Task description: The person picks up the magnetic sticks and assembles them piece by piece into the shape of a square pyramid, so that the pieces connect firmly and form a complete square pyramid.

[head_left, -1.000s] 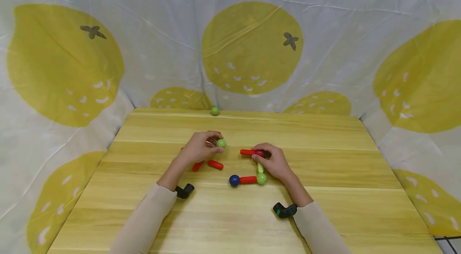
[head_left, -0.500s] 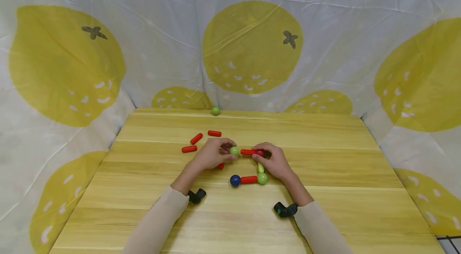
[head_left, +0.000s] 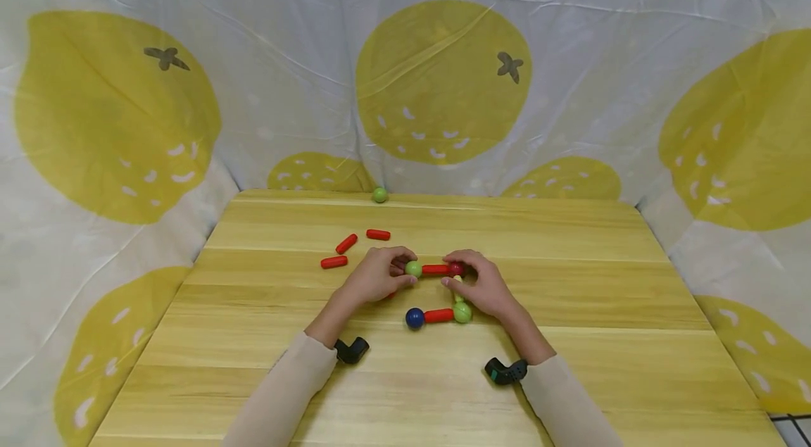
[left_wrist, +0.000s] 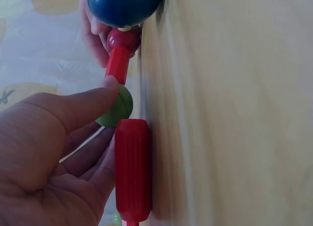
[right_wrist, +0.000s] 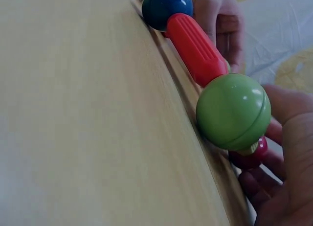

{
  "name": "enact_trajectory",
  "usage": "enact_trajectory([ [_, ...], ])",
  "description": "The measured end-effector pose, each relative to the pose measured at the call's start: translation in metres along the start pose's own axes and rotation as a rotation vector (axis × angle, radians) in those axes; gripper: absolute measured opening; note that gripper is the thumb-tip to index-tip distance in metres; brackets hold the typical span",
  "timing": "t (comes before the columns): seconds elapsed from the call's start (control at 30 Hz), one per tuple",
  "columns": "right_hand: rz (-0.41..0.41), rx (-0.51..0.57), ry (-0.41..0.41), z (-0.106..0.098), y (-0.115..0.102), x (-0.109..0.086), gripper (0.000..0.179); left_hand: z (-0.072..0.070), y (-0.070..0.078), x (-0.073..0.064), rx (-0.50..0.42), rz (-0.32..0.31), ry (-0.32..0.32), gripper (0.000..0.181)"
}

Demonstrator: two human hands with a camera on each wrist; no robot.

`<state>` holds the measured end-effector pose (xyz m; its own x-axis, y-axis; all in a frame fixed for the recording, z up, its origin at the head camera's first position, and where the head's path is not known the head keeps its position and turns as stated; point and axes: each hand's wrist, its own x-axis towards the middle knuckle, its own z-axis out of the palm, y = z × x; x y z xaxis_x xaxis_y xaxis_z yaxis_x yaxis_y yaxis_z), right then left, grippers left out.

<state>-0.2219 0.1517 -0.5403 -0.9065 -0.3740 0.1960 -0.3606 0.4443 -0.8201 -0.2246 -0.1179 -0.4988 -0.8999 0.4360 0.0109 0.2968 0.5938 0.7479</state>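
Observation:
My left hand [head_left: 375, 273] pinches a green ball [head_left: 414, 269] between thumb and fingers. The ball meets the left end of a red rod [head_left: 435, 269], whose other end joins a dark red ball [head_left: 455, 269]. My right hand [head_left: 484, 283] holds that dark red ball, its thumb near the yellow-green rod [head_left: 457, 290]. From there the chain runs down to a second green ball [right_wrist: 234, 112], then along another red rod [right_wrist: 196, 49] to a blue ball [head_left: 415, 318]. A loose red rod [left_wrist: 133, 170] lies beside the left hand, mostly covered by it in the head view.
Three more red rods, one the farthest [head_left: 378, 234], lie left of the hands on the wooden table [head_left: 570, 391]. Another green ball [head_left: 379, 195] sits at the table's back edge, against the lemon-print cloth [head_left: 443, 81].
My left hand has moved right with the green ball, from over the loose red rods to the end of the red rod. The right hand has stayed nearly still.

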Motion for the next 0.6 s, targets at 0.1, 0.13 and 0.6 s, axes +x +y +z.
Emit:
enact_trajectory([
  [0.1,-0.053,-0.006,-0.082,-0.006,0.000,-0.006,0.063,0.000,-0.001,0.000,0.001,-0.006,0.004,0.033],
  [0.13,-0.073,-0.006,-0.111,-0.007,0.000,-0.008,0.070,0.000,-0.001,0.001,0.003,-0.009,0.007,0.033],
  [0.6,-0.153,-0.065,-0.232,-0.016,0.003,-0.016,0.088,0.002,-0.001,0.002,0.040,-0.025,0.022,0.030],
])
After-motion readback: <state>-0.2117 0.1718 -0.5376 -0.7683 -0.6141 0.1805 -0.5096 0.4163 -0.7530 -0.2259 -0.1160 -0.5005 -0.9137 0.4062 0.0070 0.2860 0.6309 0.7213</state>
